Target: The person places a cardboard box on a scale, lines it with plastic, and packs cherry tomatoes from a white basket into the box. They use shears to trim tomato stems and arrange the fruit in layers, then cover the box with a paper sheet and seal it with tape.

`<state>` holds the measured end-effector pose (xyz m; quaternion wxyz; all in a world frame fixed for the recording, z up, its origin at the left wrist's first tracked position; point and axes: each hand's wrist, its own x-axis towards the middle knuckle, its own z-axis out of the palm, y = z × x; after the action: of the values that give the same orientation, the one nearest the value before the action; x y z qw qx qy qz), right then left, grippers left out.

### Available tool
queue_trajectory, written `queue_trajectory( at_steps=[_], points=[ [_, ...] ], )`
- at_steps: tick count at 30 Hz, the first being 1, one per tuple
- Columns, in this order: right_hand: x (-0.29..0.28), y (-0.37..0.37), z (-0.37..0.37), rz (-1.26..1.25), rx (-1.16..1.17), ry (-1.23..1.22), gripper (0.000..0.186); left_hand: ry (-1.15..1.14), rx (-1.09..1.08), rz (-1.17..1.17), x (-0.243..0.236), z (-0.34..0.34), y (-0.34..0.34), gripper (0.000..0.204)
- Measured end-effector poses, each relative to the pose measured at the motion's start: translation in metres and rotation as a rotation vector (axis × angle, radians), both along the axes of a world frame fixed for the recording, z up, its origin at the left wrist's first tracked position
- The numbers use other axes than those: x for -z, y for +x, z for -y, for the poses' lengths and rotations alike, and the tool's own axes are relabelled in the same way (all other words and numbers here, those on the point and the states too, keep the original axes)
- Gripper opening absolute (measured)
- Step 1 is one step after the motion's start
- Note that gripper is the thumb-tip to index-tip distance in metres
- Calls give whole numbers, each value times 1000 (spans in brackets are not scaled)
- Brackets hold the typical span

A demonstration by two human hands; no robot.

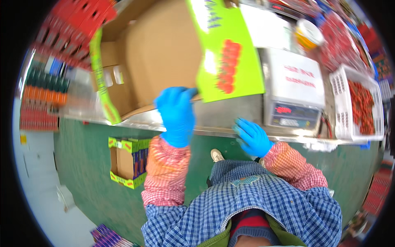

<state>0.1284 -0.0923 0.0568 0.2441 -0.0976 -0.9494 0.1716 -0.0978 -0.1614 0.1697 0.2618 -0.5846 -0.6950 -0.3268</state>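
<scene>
A large, shallow cardboard box (160, 49) is tilted over the left part of the metal table, its brown inside showing and its bright green rim printed with red fruit. My left hand (177, 115), in a blue glove, grips the box's near edge, thumb and fingers closed on the cardboard. Blue-gloved too, my right hand (253, 138) is held by the table's front edge, fingers stretched out and nothing in them. Just right of it stands a weighing scale (294, 115) with a white covered top.
A white plastic basket (339, 103) of small red fruit stands at the right, with a red-handled tool (326, 125) beside it. Behind are a white and yellow tub (308, 35) and stacked red packs (82, 20). A green-rimmed carton (127, 162) sits on the green floor.
</scene>
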Motion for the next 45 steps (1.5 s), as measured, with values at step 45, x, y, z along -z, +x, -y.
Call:
queue_trajectory(
  at_steps=[45],
  points=[
    [185, 109, -63, 182, 669, -843, 56, -1092, 205, 273, 384, -317, 117, 39]
  ],
)
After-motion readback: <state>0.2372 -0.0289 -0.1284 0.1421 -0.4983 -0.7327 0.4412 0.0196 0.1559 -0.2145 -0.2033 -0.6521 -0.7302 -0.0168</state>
